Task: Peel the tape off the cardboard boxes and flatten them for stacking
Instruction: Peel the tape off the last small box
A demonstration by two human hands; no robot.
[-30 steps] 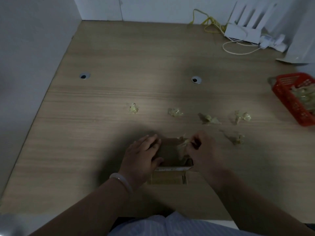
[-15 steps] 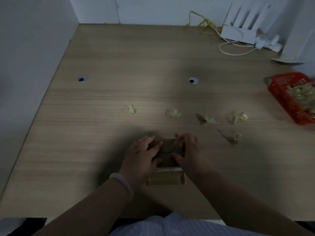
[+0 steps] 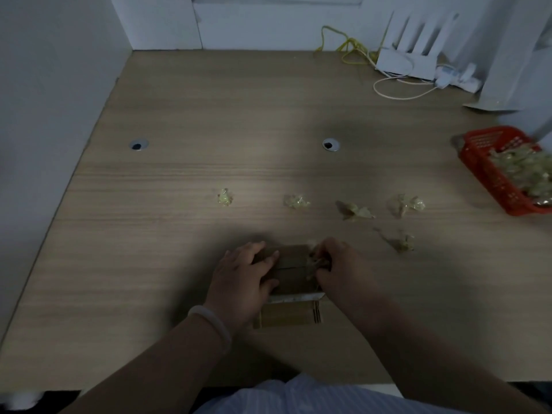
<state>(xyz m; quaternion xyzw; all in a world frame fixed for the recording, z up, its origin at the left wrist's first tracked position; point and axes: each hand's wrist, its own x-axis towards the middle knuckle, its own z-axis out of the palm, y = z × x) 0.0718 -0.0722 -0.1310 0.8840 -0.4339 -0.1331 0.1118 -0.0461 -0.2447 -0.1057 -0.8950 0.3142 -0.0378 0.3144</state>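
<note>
A small brown cardboard box (image 3: 291, 271) stands on the wooden table (image 3: 209, 121) near its front edge, with a seam across its top. My left hand (image 3: 243, 277) rests on the box's left side, fingers laid over the top and thumb against the near face. My right hand (image 3: 334, 264) is at the box's right edge and pinches a crumpled strip of clear yellowish tape (image 3: 313, 259) that lifts off the top. The box's right side is hidden behind that hand.
Several crumpled tape wads (image 3: 295, 201) lie in a row beyond the box, one more (image 3: 400, 242) to its right. A red plastic basket (image 3: 490, 174) of tape scraps sits at the right edge. A white router (image 3: 415, 46) and cables are at the back right. Two cable holes (image 3: 331, 144) pierce the table.
My right hand had reached in over the box top half a second ago; now it has drawn back to the right edge with the tape pinched. My left hand stays on the box.
</note>
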